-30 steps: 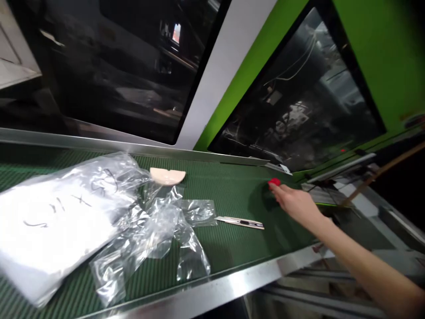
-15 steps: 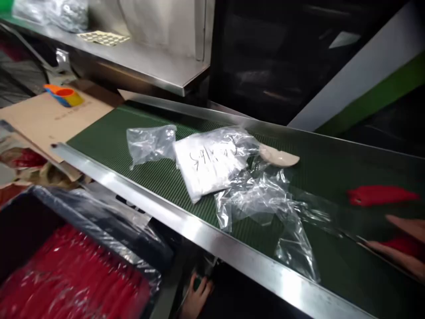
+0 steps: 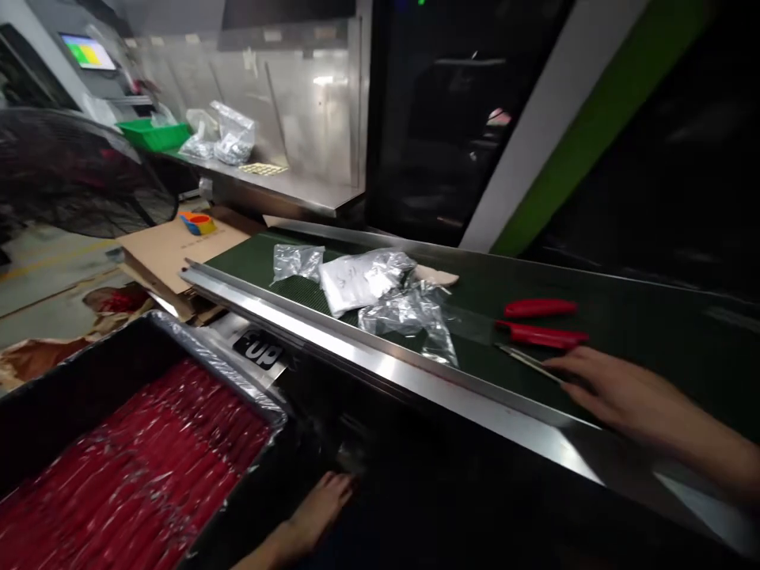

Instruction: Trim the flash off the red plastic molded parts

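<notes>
While the right hand [image 3: 617, 393] lay open, fingertips touching the thin knife [image 3: 526, 361] on the green belt [image 3: 653, 332], two red pieces [image 3: 541, 321] sat just beyond. Its blade could nick fingers if grabbed carelessly. Low at the near edge, the left hand [image 3: 314, 507] hung empty.

I am looking at a factory floor, a packing spot on a production line. A green conveyor belt [image 3: 623, 317] with steel rails runs beside a big green machine [image 3: 570, 134]. Left of the belt sit a steel counter [image 3: 285, 186], a control screen [image 3: 89, 51] and a black bin [image 3: 71, 372] of red parts.
</notes>
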### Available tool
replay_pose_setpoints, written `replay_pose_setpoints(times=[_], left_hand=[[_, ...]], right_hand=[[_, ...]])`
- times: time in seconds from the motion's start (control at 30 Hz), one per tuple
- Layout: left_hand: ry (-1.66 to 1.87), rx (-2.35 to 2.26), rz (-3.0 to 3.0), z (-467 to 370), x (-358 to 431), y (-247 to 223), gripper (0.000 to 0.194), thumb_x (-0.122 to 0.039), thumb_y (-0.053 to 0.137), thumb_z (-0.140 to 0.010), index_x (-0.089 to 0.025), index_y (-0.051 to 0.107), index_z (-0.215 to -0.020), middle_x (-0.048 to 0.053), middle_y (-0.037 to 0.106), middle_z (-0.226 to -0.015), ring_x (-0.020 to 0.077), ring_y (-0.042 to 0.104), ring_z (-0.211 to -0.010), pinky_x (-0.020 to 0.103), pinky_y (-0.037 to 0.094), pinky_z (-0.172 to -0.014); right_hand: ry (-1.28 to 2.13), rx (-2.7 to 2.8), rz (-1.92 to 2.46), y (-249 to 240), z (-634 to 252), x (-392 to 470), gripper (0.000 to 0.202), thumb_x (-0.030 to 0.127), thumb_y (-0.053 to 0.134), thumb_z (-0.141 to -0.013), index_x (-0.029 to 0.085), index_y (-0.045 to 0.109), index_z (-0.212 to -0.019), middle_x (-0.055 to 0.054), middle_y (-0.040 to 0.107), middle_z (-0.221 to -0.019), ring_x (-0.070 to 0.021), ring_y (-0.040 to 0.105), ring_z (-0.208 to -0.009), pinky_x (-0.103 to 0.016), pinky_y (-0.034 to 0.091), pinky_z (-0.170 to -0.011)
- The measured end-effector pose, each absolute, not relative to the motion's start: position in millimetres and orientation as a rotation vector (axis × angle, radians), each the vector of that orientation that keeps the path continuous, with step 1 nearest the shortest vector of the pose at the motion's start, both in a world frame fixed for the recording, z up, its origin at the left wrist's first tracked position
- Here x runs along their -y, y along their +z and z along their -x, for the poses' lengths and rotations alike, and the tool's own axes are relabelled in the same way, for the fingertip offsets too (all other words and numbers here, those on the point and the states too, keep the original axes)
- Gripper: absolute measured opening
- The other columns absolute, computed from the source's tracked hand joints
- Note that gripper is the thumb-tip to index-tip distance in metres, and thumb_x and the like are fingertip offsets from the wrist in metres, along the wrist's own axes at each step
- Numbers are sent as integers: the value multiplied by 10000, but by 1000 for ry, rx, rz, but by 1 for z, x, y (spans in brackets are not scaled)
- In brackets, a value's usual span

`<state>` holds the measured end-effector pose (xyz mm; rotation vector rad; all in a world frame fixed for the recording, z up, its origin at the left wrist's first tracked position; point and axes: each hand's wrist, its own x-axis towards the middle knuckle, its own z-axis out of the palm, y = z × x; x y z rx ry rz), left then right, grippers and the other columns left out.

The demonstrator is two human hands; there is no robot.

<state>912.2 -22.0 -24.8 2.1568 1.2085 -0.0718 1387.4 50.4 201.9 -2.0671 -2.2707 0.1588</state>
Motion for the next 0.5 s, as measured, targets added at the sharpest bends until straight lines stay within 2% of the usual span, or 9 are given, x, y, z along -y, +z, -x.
replay_pose_setpoints(times=[0.07,0.17,0.23,0.3,0.43,0.5], left_hand=[[97,-1238,-2120,-913,11,12,286,-290,509,-950,-149,596,-1184,111,622,-1203,204,623,-1059,405,522,-921],[340,-1285,-2038,-927,7,66,338,-267,288,-1010,-166,567,-1174,96,640,-1116,164,633,-1006,319,523,-890],[445,-1247,-2009,-941,13,98,329,-300,283,-1013,-190,561,-1150,68,644,-1088,152,627,-1005,286,515,-886],[481,-1139,-2012,-955,25,122,279,-319,336,-1005,-225,561,-1141,32,642,-1074,131,622,-995,252,505,-882],[468,-951,-2012,-964,50,143,241,-285,373,-998,-268,548,-1162,2,633,-1074,104,610,-993,218,487,-885],[458,-909,-1996,-953,60,143,233,-264,378,-996,-267,551,-1153,2,633,-1054,102,612,-972,215,488,-869]], right_hand=[[216,2342,2054,220,-1379,-52,294,197,574,-749,273,700,-1004,-45,641,-941,-144,616,-741,-247,475,-643],[92,2294,2125,243,-1372,-58,231,186,523,-839,202,639,-1038,-43,596,-1001,-135,572,-786,-270,471,-709],[-6,2229,2180,252,-1369,-66,220,259,522,-917,173,593,-1106,-66,576,-1096,-157,566,-876,-316,488,-759],[-27,2207,2214,254,-1366,-74,281,330,551,-936,176,568,-1170,-79,564,-1172,-185,569,-969,-363,506,-807],[45,2232,2262,249,-1368,-87,288,352,617,-908,171,601,-1132,-62,611,-1116,-187,601,-960,-392,527,-831],[15,2195,2295,247,-1373,-87,232,326,549,-952,147,627,-1077,-55,619,-1091,-165,607,-953,-364,514,-845]])
